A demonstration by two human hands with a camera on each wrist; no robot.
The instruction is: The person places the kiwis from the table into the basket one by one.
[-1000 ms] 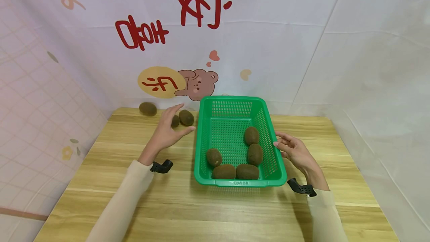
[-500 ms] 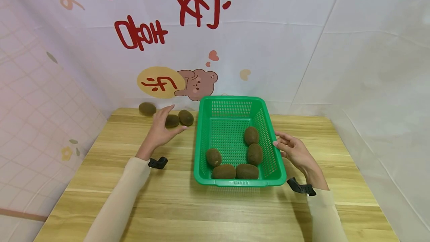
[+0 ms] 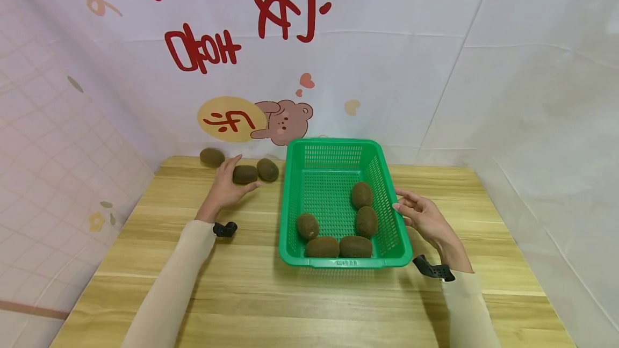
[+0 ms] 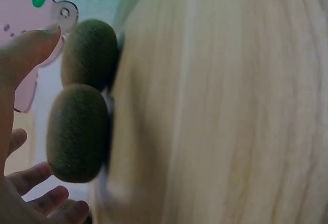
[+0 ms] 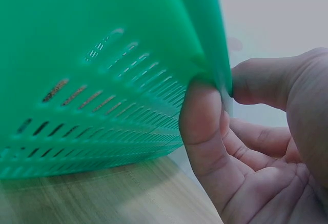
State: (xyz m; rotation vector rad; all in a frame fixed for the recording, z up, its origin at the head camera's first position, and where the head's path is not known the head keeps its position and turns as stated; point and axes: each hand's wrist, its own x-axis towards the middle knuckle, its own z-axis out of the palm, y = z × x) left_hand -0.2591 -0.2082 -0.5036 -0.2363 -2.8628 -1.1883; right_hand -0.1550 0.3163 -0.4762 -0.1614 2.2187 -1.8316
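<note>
My left hand [image 3: 226, 185] is spread beside a brown kiwi [image 3: 245, 174] on the table, its thumb and fingers reaching to either side. In the left wrist view that kiwi [image 4: 78, 133] lies end to end with a second kiwi [image 4: 90, 54]; the thumb stands apart from both, while the fingertips come up to the nearer one's end. A third kiwi [image 3: 211, 157] lies behind the left hand. My right hand [image 3: 424, 216] pinches the right rim of a green plastic basket [image 3: 285, 214] between thumb and finger, which the right wrist view shows close up.
Inside the basket several kiwis [image 3: 361, 195] lie along its right wall and front. The wooden table [image 3: 251, 305] ends at a printed white cloth [image 3: 396, 69] behind, with more cloth at both sides.
My left hand has moved left, away from the basket, and now sits by the middle of the three kiwis on the table. The right hand stays at the basket rim.
</note>
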